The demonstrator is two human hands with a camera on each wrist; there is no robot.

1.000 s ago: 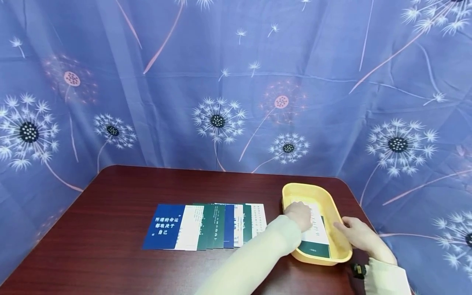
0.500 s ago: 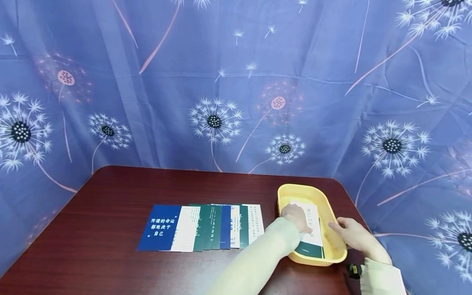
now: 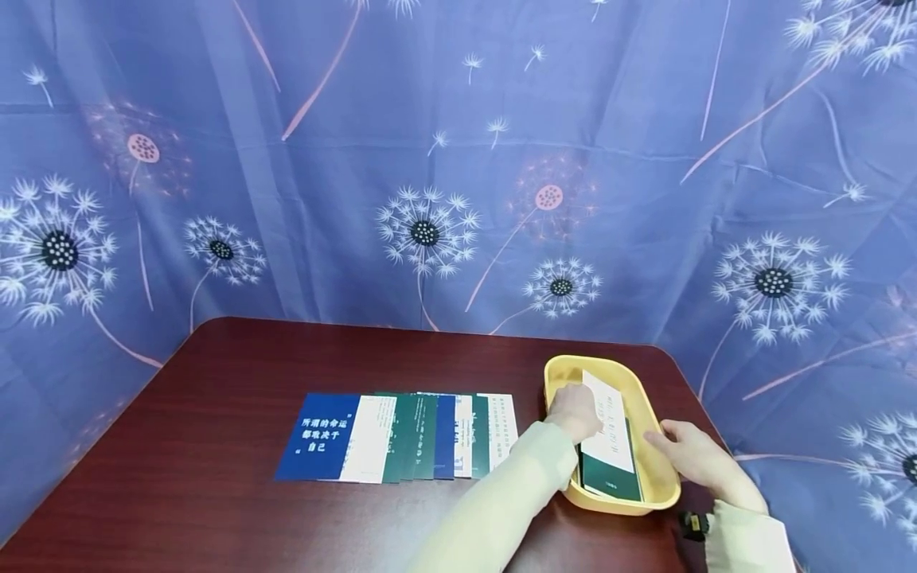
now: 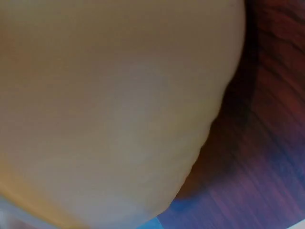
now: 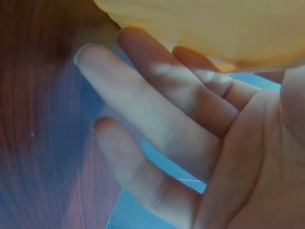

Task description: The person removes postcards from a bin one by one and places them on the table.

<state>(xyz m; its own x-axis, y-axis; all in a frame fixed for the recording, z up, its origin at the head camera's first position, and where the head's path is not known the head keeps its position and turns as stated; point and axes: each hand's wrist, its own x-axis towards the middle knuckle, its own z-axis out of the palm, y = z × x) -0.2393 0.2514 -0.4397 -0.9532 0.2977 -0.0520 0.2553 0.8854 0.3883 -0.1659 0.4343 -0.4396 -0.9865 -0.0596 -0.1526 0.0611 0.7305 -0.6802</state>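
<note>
In the head view a yellow plastic basin (image 3: 655, 461) stands at the table's right side. My left hand (image 3: 575, 411) reaches into it and pinches the left side of a white card (image 3: 609, 422) printed with dark characters; its fingertips are hidden. Under that card lie dark green cards (image 3: 611, 480). My right hand (image 3: 691, 458) holds the basin's right side, thumb at the rim. From the right wrist view, the fingers (image 5: 152, 119) of this hand spread loosely beside and under the basin wall (image 5: 214, 28). The left wrist view is filled mostly by the basin's outer wall (image 4: 119, 105).
Left of the basin, an overlapping row of blue, white and green cards lies on the dark red table (image 3: 215, 430); a blue card (image 3: 318, 438) is at its left end. Behind the table hangs a blue curtain (image 3: 344, 175) with dandelion prints.
The white card in the basin has shifted upward and turned with my left hand, showing more of the green cards underneath. My right hand keeps its place on the basin.
</note>
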